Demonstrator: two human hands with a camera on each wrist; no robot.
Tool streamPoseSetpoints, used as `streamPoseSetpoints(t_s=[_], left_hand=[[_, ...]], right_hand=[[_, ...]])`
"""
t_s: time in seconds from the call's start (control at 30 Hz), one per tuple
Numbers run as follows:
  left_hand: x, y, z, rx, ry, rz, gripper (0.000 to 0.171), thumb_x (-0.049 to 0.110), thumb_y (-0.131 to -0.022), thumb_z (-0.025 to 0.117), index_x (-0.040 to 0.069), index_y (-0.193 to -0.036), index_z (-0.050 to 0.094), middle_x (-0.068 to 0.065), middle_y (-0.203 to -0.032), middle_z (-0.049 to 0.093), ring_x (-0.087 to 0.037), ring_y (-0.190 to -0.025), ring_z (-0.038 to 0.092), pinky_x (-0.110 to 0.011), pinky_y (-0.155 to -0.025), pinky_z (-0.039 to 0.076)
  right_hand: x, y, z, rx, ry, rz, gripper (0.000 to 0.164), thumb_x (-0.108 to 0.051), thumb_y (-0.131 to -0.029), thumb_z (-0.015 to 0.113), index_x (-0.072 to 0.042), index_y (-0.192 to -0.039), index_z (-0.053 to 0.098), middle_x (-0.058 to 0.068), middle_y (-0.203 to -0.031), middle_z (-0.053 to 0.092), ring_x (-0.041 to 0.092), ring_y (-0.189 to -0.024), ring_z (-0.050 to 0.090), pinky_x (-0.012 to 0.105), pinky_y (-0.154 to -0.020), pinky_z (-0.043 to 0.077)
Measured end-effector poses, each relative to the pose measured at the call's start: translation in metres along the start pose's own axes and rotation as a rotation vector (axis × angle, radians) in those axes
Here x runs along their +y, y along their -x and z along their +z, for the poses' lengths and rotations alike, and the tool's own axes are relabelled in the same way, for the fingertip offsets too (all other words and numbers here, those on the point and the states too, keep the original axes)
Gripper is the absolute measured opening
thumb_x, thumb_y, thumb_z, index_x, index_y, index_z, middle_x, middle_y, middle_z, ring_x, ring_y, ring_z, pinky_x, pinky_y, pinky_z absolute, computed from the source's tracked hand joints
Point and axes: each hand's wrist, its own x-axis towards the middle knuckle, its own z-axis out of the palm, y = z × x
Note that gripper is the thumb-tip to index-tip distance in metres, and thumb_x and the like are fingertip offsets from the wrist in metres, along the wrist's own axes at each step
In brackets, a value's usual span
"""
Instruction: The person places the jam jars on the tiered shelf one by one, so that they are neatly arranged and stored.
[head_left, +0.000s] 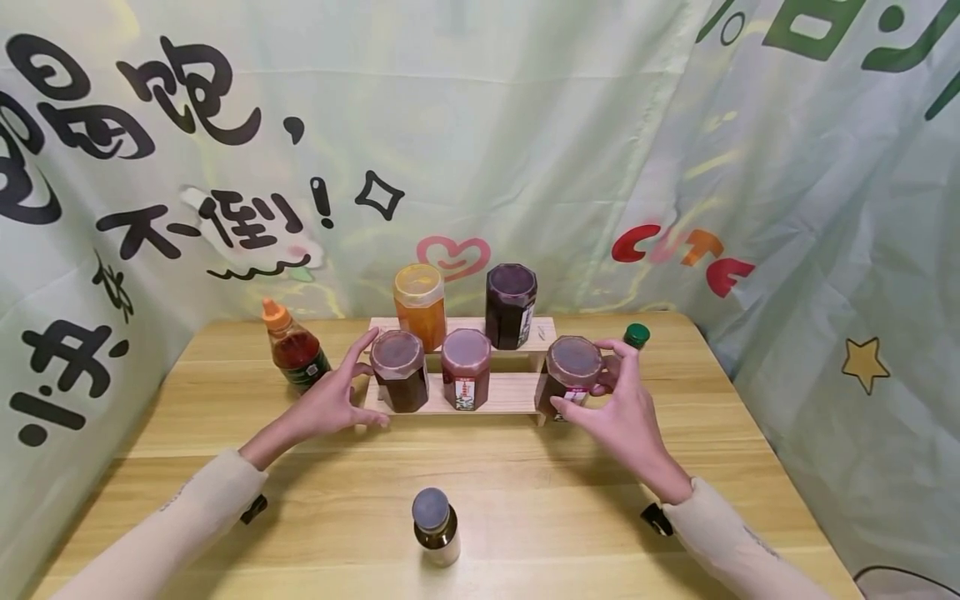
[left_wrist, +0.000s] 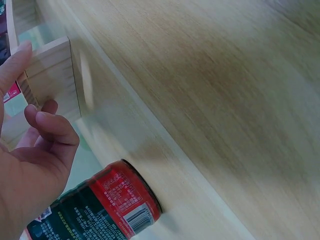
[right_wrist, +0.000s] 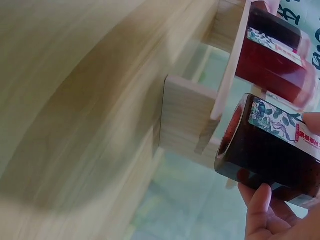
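In the head view my left hand [head_left: 330,406] is at the left end of a two-tier wooden rack [head_left: 506,406], beside a dark jam jar [head_left: 400,375] on its lower tier. Its thumb and forefinger are spread; in the left wrist view the fingers [left_wrist: 50,125] bend loosely near the rack's end panel. My right hand [head_left: 626,417] grips another dark jam jar [head_left: 573,367] by its sides, at the lower tier's right end. From the right wrist view, this jar [right_wrist: 270,155] hangs tilted beside the rack, its base visible. A reddish jam jar [head_left: 466,367] stands mid-tier.
On the upper tier stand an orange jar [head_left: 420,304] and a dark purple jar [head_left: 512,308]. An orange-capped sauce bottle [head_left: 294,346] is left of the rack; a green cap [head_left: 637,335] shows behind my right hand. A grey-capped bottle [head_left: 436,527] stands nearer me.
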Motion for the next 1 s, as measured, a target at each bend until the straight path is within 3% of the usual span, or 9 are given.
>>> streamPoseSetpoints(t_s=[0.2,0.5,0.8,1.0], left_hand=[[-0.001,0.0,0.001,0.001,-0.009,-0.008,0.141,0.023,-0.078,0.103,0.035,-0.176,0.003,-0.021,-0.138,0.071,-0.018,-0.056,0.053,-0.038,-0.058,0.043],[0.0,0.0,0.0,0.009,-0.009,0.007,0.14,0.024,-0.078,0.103,0.034,-0.176,0.004,-0.02,-0.136,0.072,-0.018,-0.055,0.053,-0.037,-0.057,0.044],[0.0,0.0,0.0,0.005,-0.008,-0.003,0.14,0.024,-0.078,0.103,0.033,-0.176,0.003,-0.02,-0.136,0.072,-0.018,-0.056,0.052,-0.037,-0.057,0.043],[0.001,0.0,0.0,0.004,-0.001,-0.012,0.142,0.022,-0.077,0.103,0.037,-0.176,0.003,-0.019,-0.136,0.072,-0.018,-0.058,0.051,-0.037,-0.059,0.043]], right_hand=[[-0.001,-0.001,0.014,-0.027,-0.02,0.035,0.103,-0.016,-0.074,0.103,-0.016,-0.153,0.038,0.012,-0.111,0.07,0.032,-0.091,0.067,0.045,-0.08,0.054],[-0.005,-0.004,0.023,-0.015,-0.036,0.015,0.104,-0.016,-0.073,0.104,-0.016,-0.154,0.038,0.012,-0.109,0.069,0.031,-0.09,0.065,0.04,-0.079,0.052],[-0.005,-0.01,0.029,-0.053,-0.064,0.015,0.105,-0.019,-0.078,0.103,-0.015,-0.158,0.036,0.013,-0.115,0.069,0.028,-0.093,0.066,0.053,-0.083,0.054],[-0.004,-0.013,0.03,-0.069,-0.068,-0.009,0.103,-0.022,-0.081,0.102,-0.016,-0.159,0.034,0.015,-0.125,0.07,0.027,-0.096,0.068,0.053,-0.084,0.056]])
